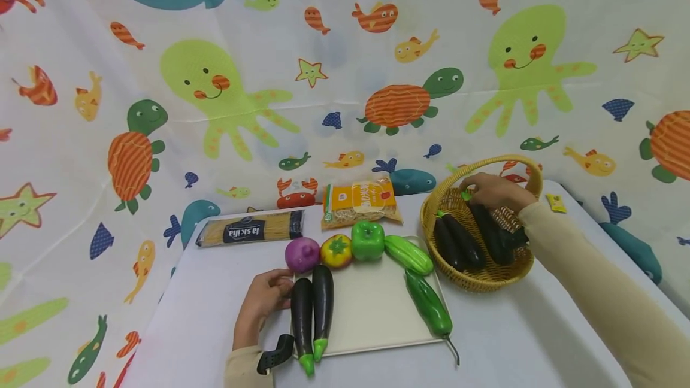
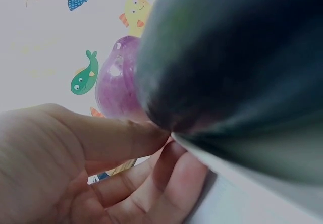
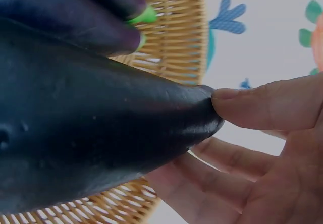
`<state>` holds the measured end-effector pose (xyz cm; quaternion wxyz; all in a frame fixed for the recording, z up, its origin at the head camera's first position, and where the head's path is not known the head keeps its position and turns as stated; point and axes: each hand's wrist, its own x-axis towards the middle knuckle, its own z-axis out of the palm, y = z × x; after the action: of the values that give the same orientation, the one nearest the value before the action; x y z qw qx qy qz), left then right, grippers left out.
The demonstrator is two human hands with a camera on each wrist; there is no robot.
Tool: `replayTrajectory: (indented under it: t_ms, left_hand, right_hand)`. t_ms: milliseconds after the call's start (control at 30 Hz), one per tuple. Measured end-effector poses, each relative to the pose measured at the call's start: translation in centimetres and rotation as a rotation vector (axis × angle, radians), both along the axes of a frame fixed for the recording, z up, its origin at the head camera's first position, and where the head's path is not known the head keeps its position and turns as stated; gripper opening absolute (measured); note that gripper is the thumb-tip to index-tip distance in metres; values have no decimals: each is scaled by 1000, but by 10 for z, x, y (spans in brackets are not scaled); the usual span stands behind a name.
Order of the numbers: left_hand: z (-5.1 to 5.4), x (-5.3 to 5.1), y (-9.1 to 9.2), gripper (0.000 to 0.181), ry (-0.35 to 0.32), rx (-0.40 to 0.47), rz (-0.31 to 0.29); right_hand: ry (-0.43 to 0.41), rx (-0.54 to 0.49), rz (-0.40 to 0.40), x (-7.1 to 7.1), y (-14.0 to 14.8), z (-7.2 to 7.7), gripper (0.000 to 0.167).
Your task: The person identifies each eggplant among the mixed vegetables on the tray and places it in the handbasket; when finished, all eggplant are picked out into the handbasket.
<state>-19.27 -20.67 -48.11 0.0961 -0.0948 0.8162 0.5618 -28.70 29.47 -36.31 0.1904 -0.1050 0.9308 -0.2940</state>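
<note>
In the head view, my right hand (image 1: 493, 190) reaches under the handle of a wicker basket (image 1: 466, 283). In the right wrist view, its thumb and fingers pinch the narrow end of a dark eggplant (image 3: 101, 118). Other eggplants (image 1: 458, 241) lie beside it in the basket. My left hand (image 1: 266, 295) is at the left edge of a cream tray (image 1: 372, 310); its thumb and fingers pinch the rim there. Right by the thumb are the ends of two eggplants (image 1: 312, 310), lying side by side along that edge. A purple onion (image 1: 302, 254) sits just beyond.
A yellow-red round vegetable (image 1: 336, 251), a green bell pepper (image 1: 368, 241), a cucumber (image 1: 408, 254) and a long green pepper (image 1: 429, 303) line the tray. Behind stand a spaghetti pack (image 1: 250, 227) and an orange food bag (image 1: 361, 201). A small yellow packet (image 1: 556, 202) lies right of the basket.
</note>
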Motion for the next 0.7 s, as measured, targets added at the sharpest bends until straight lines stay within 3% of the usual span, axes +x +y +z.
replayTrajectory:
  t_ms: [367,467,600,700]
  left_hand:
    - [-1,1,0,34,-10,7,10]
    - [0,1,0,34,-12,1,8]
    - [1,1,1,34,-12,1,6]
    - [2,1,1,34,-13,-5,8]
  right_hand:
    - [-82,-26,-15,-17,1,-22,42]
    - [-95,-15,-19,-21,1,-28,35]
    - [-101,3,-19,-25,-2,-35,9]
    - [-110,10,-20,-29,-4,-40,13]
